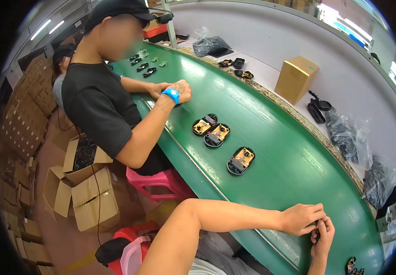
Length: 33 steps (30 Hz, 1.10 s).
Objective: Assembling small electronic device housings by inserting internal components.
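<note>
Device half (241, 161), black shell with amber board, lies flat on green worktop (278, 160); using it as landmark, head view. Small dark part (315, 235) is right of it and on the nearer side, between both hands, mostly hidden by fingers; exact kind can't be told.

Step in hand looks like fine fingertip work. To do it well: right braces the part, left applies light, controlled pressure; work low over the worktop so a slip drops nowhere far; turn the part so its working face shows; no hard squeezing.

Pose: left hand (302, 219) comes in from the landmark's nearer side, elbow sharply bent, forearm running across almost level, back of hand up. Its fingers bend in and meet the right's; gripping or not, can't tell. Right hand (324, 236) rises from the lower edge, farther right of the landmark, fingers curled closed around the part.

Pair of similar halves (217, 135) just beyond landmark; co-worker's hands (183, 90) farther past those.
</note>
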Available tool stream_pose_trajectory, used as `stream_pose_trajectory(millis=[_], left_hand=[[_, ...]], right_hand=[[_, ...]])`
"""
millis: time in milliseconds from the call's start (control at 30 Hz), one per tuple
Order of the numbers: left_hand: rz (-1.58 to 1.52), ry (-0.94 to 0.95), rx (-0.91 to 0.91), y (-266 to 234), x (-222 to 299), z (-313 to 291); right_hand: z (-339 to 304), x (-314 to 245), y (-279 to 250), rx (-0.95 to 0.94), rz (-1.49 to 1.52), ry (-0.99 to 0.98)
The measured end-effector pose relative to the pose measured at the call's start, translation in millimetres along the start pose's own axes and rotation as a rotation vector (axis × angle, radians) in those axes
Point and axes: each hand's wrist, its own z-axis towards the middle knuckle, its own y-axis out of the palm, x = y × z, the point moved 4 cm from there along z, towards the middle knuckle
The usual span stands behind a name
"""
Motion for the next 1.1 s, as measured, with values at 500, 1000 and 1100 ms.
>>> stream_pose_trajectory(millis=[500, 1000, 1100], left_hand=[[0.175, 0.32, 0.041, 22.3, 27.8, -3.8], [0.216, 0.393, 0.179, 13.6, 28.7, -3.3], [0.204, 0.386, 0.168, 12.2, 29.2, -1.1]], right_hand=[[-1.9, 6.9, 7.5, 0.13, 0.717, 0.236], [-11.3, 8.4, 19.1, -0.014, 0.678, 0.243], [-12.0, 9.1, 16.8, -0.02, 0.683, 0.228]])
